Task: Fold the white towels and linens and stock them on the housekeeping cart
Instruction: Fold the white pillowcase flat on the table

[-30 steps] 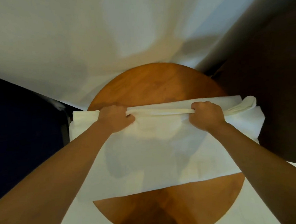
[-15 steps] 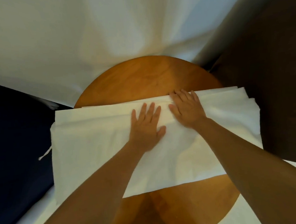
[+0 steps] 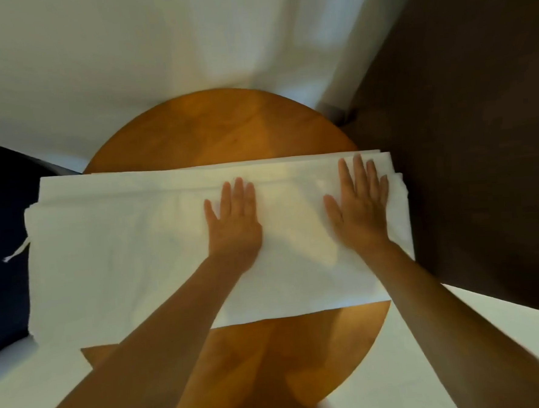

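Pressed the folded white linen flat across the round wooden counter, both ends overhanging its rim. Laid the left hand palm-down near the middle and the right hand near the right end, fingers straight, spread, gripping nothing. Noted a loose thread hanging off the linen's left edge.

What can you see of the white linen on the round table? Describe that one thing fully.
The white linen is a plain, thin cloth folded into a wide layered rectangle; stacked edges show along its far side and right end. It lies flat across the round wooden table, both ends overhanging the rim. A short loose strip dangles from its left edge. The left hand presses flat near its middle, the right hand flat near its right end.
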Motion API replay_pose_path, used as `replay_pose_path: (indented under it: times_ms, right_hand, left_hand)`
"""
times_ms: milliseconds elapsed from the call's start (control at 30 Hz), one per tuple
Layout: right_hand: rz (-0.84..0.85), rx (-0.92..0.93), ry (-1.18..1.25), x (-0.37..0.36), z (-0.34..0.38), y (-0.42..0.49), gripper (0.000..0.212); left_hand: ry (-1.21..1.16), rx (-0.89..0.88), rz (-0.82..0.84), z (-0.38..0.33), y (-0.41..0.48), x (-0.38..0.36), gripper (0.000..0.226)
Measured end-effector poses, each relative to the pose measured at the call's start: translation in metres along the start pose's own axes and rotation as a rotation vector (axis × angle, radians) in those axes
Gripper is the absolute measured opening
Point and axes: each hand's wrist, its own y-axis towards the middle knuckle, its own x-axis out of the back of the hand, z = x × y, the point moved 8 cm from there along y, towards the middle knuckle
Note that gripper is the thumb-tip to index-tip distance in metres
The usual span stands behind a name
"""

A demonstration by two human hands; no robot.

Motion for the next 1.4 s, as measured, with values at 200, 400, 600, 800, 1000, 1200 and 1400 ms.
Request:
replay_pose_path:
  times_ms: [200, 400, 600, 800, 1000, 1200, 1400]
  right_hand:
    - [0.103, -0.026, -0.068, -0.034, -0.048, -0.105, 0.062]
    - [0.199, -0.101, 0.080, -0.048, -0.074, -0.106, 0.070]
    - [0.171, -0.161, 0.229, -0.040, -0.075, -0.096, 0.086]
    - [0.133, -0.300, 0.399, -0.029, -0.072, -0.096, 0.088]
    - [0.113, -0.581, 0.663, -0.016, -0.089, -0.093, 0.081]
    - [0.348, -0.743, 0.912, -0.019, -0.088, -0.076, 0.066]
    - [0.237, -0.488, 0.609, 0.015, -0.053, -0.075, 0.039]
  left_hand:
    - [-0.077, -0.078, -0.028, -0.086, -0.045, -0.042, 0.060]
    - [-0.068, -0.098, -0.074, -0.084, -0.035, -0.053, 0.064]
    - [-0.046, -0.115, -0.093, -0.079, -0.033, -0.052, 0.070]
    - [-0.039, -0.226, -0.059, -0.063, -0.034, -0.051, 0.071]
    - [-0.033, -0.241, -0.079, -0.060, -0.038, -0.054, 0.075]
    - [-0.001, -0.252, 0.065, -0.063, -0.037, -0.054, 0.064]
    - [-0.005, -0.250, 0.221, -0.068, -0.037, -0.046, 0.068]
